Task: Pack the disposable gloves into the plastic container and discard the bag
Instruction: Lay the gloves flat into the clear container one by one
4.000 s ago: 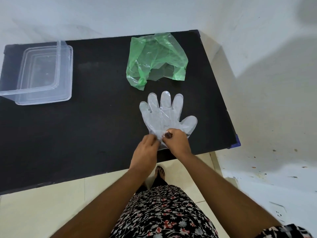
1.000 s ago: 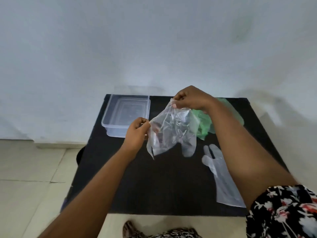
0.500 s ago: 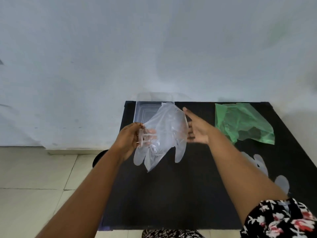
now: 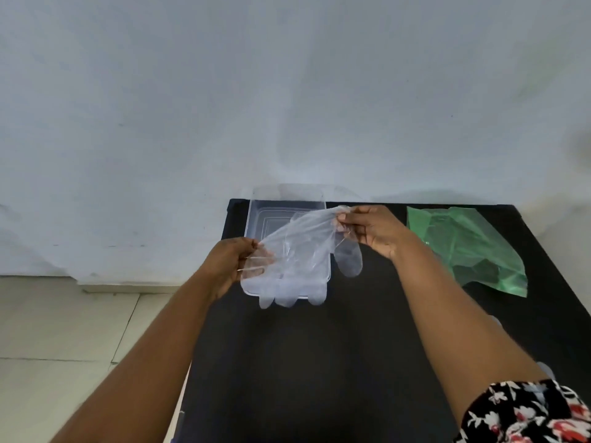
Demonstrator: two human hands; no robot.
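With both hands (image 4: 235,262) (image 4: 372,233) pinching the glove (image 4: 297,251) taut, fold it before lowering into the container (image 4: 256,212).

right hand (image 4: 371,230) has now pinched the glove (image 4: 297,251), stretching it with left hand (image 4: 228,262).

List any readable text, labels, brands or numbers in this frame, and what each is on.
None readable.
Clear plastic container: no label or embossing legible.
Disposable glove held between left hand and right hand: plain, no print.
Green plastic bag: no print visible.
Black table and wall: no signs.
Floral sleeve: pattern only.
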